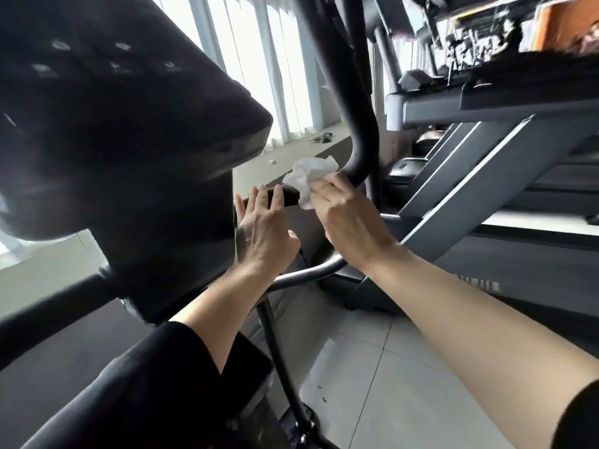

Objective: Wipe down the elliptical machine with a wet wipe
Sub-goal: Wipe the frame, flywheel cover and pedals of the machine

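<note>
Now right hand [348,218] grips wet wipe [306,178] on handlebar [359,137]; left hand [264,231] open, fingers straight.

Both arms reach forward toward twelve o'clock, forearms bare, dark sleeves pushed back near the elbows. The left hand [264,228] is raised with its back to the camera, fingers straight and slightly spread. The right hand [348,218], at its three o'clock, curls its fingers in a pinching grip.
</note>
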